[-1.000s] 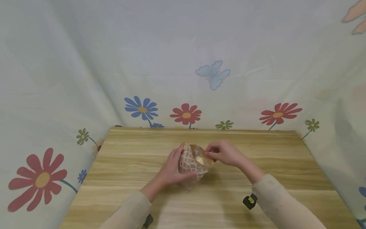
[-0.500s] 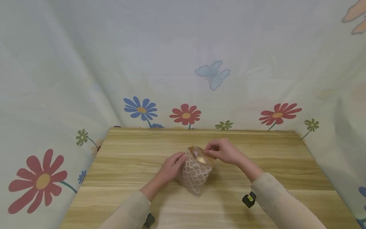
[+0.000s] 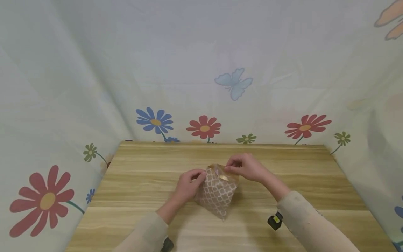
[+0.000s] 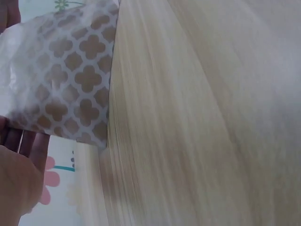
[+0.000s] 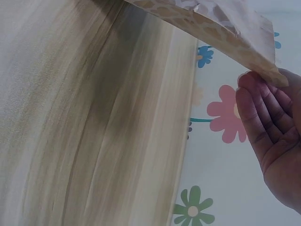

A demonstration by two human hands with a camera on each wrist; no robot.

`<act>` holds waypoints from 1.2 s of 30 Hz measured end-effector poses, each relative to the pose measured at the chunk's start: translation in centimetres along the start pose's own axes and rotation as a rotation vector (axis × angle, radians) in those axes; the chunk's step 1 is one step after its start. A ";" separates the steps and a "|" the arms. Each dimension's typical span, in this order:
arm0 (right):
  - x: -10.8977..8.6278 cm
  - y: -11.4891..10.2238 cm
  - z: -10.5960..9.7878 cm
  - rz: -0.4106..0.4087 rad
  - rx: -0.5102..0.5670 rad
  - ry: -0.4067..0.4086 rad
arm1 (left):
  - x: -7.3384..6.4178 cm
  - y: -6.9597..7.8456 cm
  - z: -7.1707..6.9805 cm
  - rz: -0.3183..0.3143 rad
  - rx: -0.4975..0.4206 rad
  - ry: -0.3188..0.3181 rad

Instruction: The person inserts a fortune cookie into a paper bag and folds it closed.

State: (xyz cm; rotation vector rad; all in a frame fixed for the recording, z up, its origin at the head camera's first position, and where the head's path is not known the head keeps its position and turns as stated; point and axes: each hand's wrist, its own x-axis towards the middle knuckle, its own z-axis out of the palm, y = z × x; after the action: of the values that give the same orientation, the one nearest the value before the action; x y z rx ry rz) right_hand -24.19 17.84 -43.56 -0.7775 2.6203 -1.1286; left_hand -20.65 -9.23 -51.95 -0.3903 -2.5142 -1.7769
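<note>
Paper bag in brown with a white quatrefoil lattice (image 3: 218,196) is tilting over the middle of the pale wood-grain worktop (image 3: 141,161), its open mouth showing a shiny golden inside. The left hand (image 3: 189,183) is pinching one side of the rim between thumb and fingers; the right hand (image 3: 247,168) is pinching the opposite corner. Beyond, a white cloth backdrop (image 3: 176,63) is displaying red, blue and green flowers (image 3: 204,128) beneath a pale-blue butterfly (image 3: 234,84).

A brown bag (image 3: 217,194) with a white quatrefoil lattice, my cream sleeves (image 3: 310,220), a tan table (image 3: 157,157) streaked with wood grain, a whitish backdrop (image 3: 176,52) printed with red, blue and green flowers (image 3: 204,128)
</note>
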 end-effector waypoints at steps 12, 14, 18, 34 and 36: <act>-0.2 0.6 0.7 0.016 0.042 -0.034 | -0.7 0.9 0.9 -0.003 0.039 0.117; -0.2 0.6 0.9 0.018 0.038 -0.039 | -0.8 1.1 1.1 -0.003 0.039 0.124; -0.2 0.8 1.1 -0.017 0.014 -0.039 | -0.9 1.2 1.5 -0.014 0.021 0.124; -0.2 0.9 1.4 0.008 0.078 -0.028 | -0.7 1.3 1.9 -0.111 -0.091 0.028; -0.3 0.8 1.4 0.011 0.091 -0.029 | -0.6 1.2 1.9 -0.125 -0.102 0.015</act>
State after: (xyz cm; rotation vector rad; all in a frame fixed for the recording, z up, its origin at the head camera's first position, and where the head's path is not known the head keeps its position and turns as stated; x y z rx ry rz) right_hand -23.79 17.58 -45.14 -0.7544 2.5263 -1.2148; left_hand -19.57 -7.17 -51.65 -0.2268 -2.4954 -1.9504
